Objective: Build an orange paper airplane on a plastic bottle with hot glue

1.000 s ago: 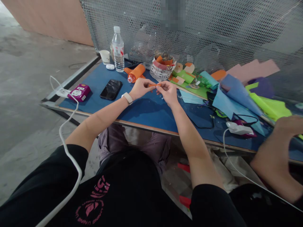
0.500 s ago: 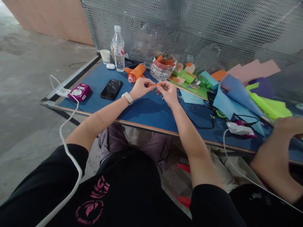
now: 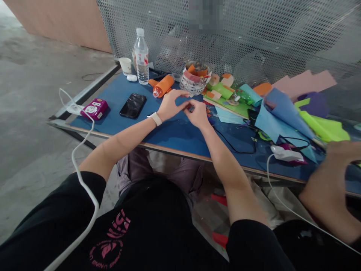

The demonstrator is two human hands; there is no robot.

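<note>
- Perforated metal mesh [image 3: 254,34] is backing a blue bench [image 3: 175,131].
- Left hand [image 3: 170,103] and right hand [image 3: 197,114] are meeting fingertip to fingertip, on the near side of a woven paper basket [image 3: 194,81].
- Fingers are curling together; I cannot tell whether they are gripping anything.

No lettering is legible; the pink shirt print [image 3: 108,246] is too blurred.

You can count two hands of your own, left hand [image 3: 169,104] and right hand [image 3: 197,114], plus one co-worker's hand [image 3: 329,188] near right. Far left: two bottles, one water bottle [image 3: 141,56] and one orange bottle [image 3: 163,86], one paper cup [image 3: 125,66], one white case [image 3: 131,78]. Left: one phone [image 3: 132,105], one pink box [image 3: 94,108]. Far centre: one paper basket [image 3: 195,79].
</note>
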